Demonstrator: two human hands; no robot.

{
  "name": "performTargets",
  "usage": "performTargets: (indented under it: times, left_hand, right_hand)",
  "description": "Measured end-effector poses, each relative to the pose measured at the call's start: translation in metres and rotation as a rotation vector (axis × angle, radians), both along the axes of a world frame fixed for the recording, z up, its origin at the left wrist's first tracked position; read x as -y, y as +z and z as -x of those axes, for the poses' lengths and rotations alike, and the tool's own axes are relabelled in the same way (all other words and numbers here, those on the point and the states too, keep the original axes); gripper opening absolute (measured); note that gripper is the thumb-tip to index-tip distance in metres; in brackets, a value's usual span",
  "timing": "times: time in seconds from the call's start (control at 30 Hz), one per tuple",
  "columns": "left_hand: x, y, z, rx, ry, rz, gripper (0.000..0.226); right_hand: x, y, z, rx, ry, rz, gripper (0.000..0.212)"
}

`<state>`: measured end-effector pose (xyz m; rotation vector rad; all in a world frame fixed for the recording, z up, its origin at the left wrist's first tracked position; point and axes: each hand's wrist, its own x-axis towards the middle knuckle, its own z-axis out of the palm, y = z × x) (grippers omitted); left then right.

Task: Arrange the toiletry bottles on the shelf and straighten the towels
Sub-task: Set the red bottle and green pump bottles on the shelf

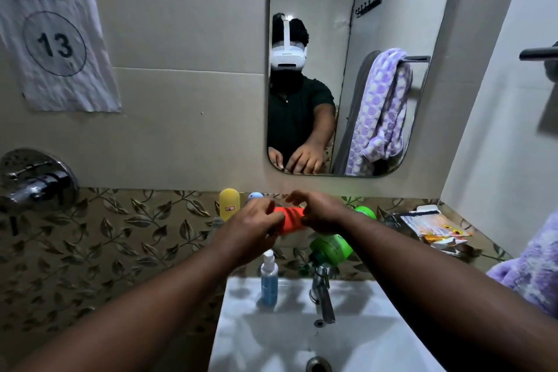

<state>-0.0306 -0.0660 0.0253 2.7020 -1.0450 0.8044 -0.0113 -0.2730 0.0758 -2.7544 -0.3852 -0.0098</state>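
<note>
An orange bottle is held between both hands above the shelf below the mirror. My left hand grips its left side and my right hand grips its right side. A yellow bottle stands upright behind my left hand, with a pale blue cap beside it. A green bottle lies tilted under my right wrist, and another green one shows behind it. A purple patterned towel hangs at the right edge; the mirror reflects it on a rail.
A clear spray bottle with blue liquid stands on the white sink next to the chrome tap. Crumpled packets lie on the shelf's right end. A wall valve sits far left.
</note>
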Motion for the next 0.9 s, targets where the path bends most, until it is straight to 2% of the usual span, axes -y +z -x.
performTargets:
  times: [0.07,0.17,0.23,0.3,0.33,0.43,0.53,0.67,0.9]
  left_hand:
    - [0.000,0.019,-0.001,-0.018,-0.067,-0.055,0.042]
    - [-0.001,0.047,-0.004,-0.036,-0.110,-0.169,0.045]
    - [0.005,0.065,-0.005,-0.195,-0.099,-0.113,0.041]
    - [0.014,0.080,-0.012,-0.327,-0.068,-0.065,0.051]
    - [0.017,0.086,-0.017,-0.295,-0.044,-0.073,0.053]
    - [0.026,0.094,-0.026,-0.323,0.002,0.084,0.049]
    - [0.035,0.092,-0.033,-0.252,-0.020,0.192,0.060]
    - [0.043,0.091,-0.045,-0.232,0.013,0.288,0.040]
    - [0.047,0.093,-0.059,-0.253,0.030,0.354,0.031]
  right_hand:
    - [0.000,0.000,0.000,-0.018,0.036,-0.063,0.061]
    - [-0.001,-0.004,-0.001,-0.103,0.080,-0.350,0.054]
    - [-0.001,-0.006,-0.005,-0.130,0.065,-0.447,0.060]
    - [0.000,-0.004,-0.009,-0.074,0.014,-0.408,0.069]
    - [0.000,-0.004,-0.012,-0.034,-0.013,-0.389,0.070]
    - [-0.001,-0.006,-0.017,0.043,-0.105,-0.391,0.062]
    - [-0.002,-0.013,-0.020,0.042,-0.187,-0.463,0.058]
    - [0.002,-0.023,-0.022,-0.013,-0.227,-0.622,0.055]
    - [0.002,-0.034,-0.027,-0.024,-0.254,-0.638,0.055]
